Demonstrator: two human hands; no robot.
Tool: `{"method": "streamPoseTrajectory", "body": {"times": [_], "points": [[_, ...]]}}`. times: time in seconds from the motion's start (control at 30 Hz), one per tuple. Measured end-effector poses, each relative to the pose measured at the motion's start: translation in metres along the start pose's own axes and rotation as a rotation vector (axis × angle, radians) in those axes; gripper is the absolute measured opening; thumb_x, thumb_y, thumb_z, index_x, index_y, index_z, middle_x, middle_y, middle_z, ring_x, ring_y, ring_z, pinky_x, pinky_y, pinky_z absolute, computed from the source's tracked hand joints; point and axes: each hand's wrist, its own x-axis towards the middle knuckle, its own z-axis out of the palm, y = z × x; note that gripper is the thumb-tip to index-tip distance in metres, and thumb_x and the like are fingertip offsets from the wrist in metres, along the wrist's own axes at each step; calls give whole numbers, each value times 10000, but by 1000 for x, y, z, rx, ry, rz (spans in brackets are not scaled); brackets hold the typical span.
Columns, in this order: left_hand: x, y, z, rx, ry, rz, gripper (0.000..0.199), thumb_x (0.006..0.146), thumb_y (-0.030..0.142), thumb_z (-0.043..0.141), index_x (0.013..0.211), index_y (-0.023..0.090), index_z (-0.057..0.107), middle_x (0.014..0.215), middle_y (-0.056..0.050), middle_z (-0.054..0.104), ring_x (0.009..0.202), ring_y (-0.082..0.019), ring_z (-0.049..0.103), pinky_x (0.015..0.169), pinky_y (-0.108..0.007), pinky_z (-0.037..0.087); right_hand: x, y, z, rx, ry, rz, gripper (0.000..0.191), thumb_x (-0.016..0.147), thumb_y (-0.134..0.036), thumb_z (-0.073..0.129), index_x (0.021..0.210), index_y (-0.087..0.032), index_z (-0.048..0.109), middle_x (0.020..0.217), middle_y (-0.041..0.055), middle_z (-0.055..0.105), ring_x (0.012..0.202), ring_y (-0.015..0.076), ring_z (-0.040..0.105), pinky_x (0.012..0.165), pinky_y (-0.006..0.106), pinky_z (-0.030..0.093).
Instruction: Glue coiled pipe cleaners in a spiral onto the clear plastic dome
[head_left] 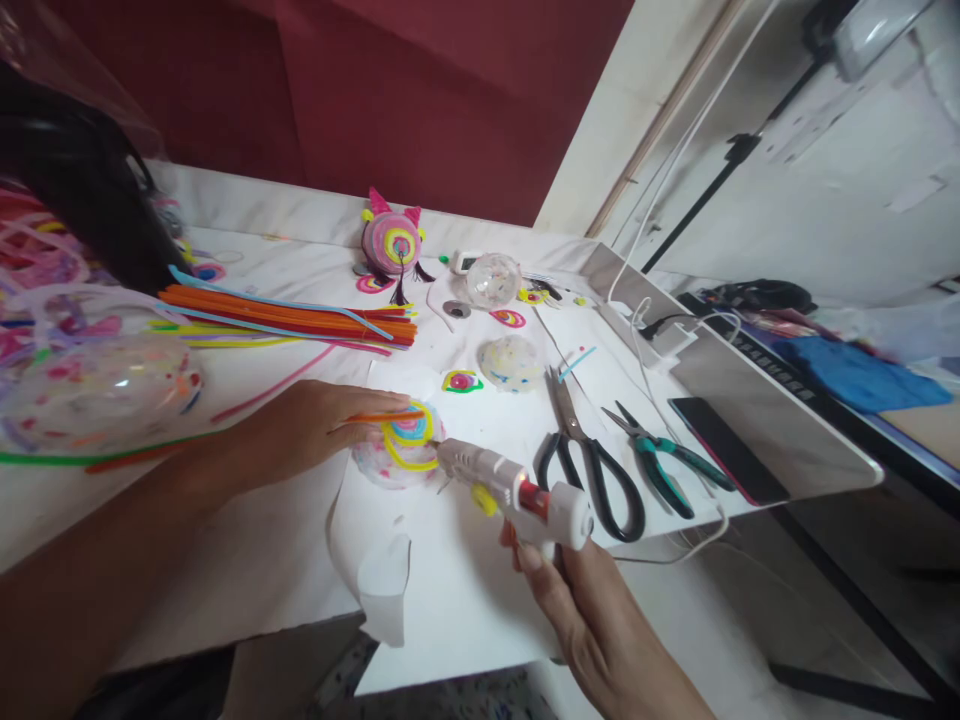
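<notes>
My right hand (pixel 559 590) grips a white glue gun (pixel 487 468) with a yellow trigger. The gun's nozzle points left and meets the edge of a clear speckled ball (pixel 390 462). Yellow, blue and pink fuzzy strips (pixel 411 425) form rings on the ball's top. At the ball's left side my left hand (pixel 319 430) has its fingers pressed together at an orange strip (pixel 379 417), which reaches across the rings. The undersides of the left fingers are hidden.
Black-handled scissors (pixel 574 440), teal pliers (pixel 656 445) and a phone (pixel 724 450) lie right. Orange pipe cleaners (pixel 300 315) lie left, beyond a speckled clear ball (pixel 105 390). A pink decorated ball (pixel 393 240) stands at the back, near a clear ball (pixel 493 281).
</notes>
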Motion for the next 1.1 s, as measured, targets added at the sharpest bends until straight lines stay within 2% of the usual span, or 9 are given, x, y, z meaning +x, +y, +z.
{"method": "streamPoseTrajectory", "body": {"times": [0.17, 0.27, 0.47, 0.63, 0.8, 0.9, 0.93, 1.0, 1.1], "points": [[0, 0, 0, -1, 12, -14, 571, 959, 536, 459, 1425, 336, 721, 1476, 34, 706, 1335, -252, 707, 1199, -427, 501, 4, 0, -2, -16, 0, -28, 414, 1128, -561, 408, 1217, -256, 673, 995, 87, 730, 945, 245, 731, 940, 395, 655], [0, -1, -1, 5, 10, -5, 551, 957, 508, 458, 1419, 362, 722, 1484, 55, 698, 1332, -239, 707, 1182, -410, 514, 9, 3, -4, -25, -6, -85, 365, 1131, -519, 420, 1206, -249, 655, 957, 77, 723, 892, 232, 725, 884, 352, 661], [0, -5, 2, 4, 16, -9, 537, 967, 512, 446, 1411, 390, 723, 1479, 69, 705, 1322, -233, 709, 1161, -382, 520, 19, 5, -4, -11, -8, -125, 301, 1123, -481, 451, 1160, -248, 637, 892, 42, 689, 834, 211, 719, 935, 333, 636], [0, -2, 1, -15, 32, -14, 534, 975, 548, 459, 1403, 384, 732, 1485, 52, 702, 1324, -258, 708, 1169, -401, 510, 23, 4, -5, 3, -17, -134, 286, 1118, -471, 457, 1115, -249, 637, 866, 41, 679, 802, 216, 713, 819, 322, 650], [-2, -4, 0, -5, 30, -21, 545, 984, 632, 476, 1386, 382, 747, 1442, 41, 734, 1285, -276, 730, 1153, -408, 524, 18, 4, -11, -12, 9, -164, 271, 1128, -391, 468, 1339, -265, 583, 1100, 88, 747, 1018, 251, 745, 796, 315, 648], [-2, -20, 1, -8, 93, -30, 591, 994, 727, 436, 1394, 413, 738, 1381, 71, 773, 1240, -275, 753, 1139, -379, 535, 11, 1, -19, -42, 80, -301, 275, 1129, -284, 454, 1398, -287, 510, 1094, 66, 721, 911, 203, 732, 770, 288, 635], [-2, -26, 2, 8, 57, -36, 580, 987, 743, 452, 1395, 442, 732, 1378, 94, 772, 1238, -275, 755, 1137, -368, 538, 8, 1, -23, -69, 111, -350, 317, 1124, -241, 445, 1436, -290, 473, 1086, 61, 710, 875, 191, 722, 763, 283, 631], [-1, -37, 5, 51, 34, -32, 545, 976, 756, 461, 1396, 514, 710, 1360, 153, 772, 1220, -264, 765, 1122, -347, 553, 3, 2, -30, -170, 197, -425, 428, 1103, -167, 442, 1513, -279, 395, 1116, 80, 700, 899, 198, 724, 782, 296, 634], [-1, -42, 13, 72, 107, -45, 542, 980, 762, 412, 1368, 543, 720, 1293, 197, 792, 1197, -257, 774, 1107, -333, 571, 1, 18, -41, -437, 347, -482, 533, 1075, -127, 466, 1579, -237, 329, 1237, 159, 702, 1071, 275, 732, 882, 400, 651]]}}
